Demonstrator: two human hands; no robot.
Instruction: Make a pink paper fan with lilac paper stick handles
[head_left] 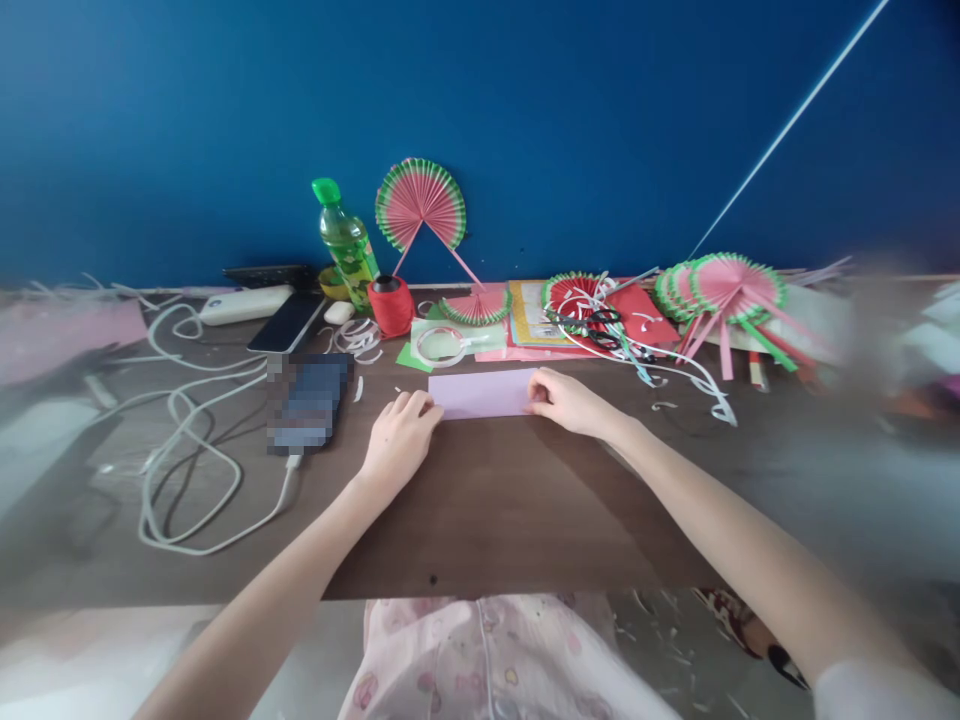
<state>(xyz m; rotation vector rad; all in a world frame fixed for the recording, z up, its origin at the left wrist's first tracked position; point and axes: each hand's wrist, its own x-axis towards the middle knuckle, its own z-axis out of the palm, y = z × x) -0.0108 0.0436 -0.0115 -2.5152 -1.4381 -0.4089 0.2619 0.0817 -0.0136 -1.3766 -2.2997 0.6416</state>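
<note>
A strip-shaped sheet of lilac paper (484, 394) lies lengthwise across the dark tabletop in front of me. At its left end my left hand (403, 432) grips the edge, fingers curled over the near corner. My right hand (564, 402) pinches the right end between thumb and bent forefinger. The paper looks flat, perhaps folded; I cannot make out its layers. Just beyond it are a roll of clear tape (440, 347) and sheets of green paper (413, 357).
Folded pink-and-green paper fans (421, 200) lean on the blue wall and lie at right. Black scissors (600, 322), a spool of red thread (391, 306), a green bottle (346, 245) and a phone (315, 400) with white cable (191, 550) stand or lie around. Paper scraps litter the floor.
</note>
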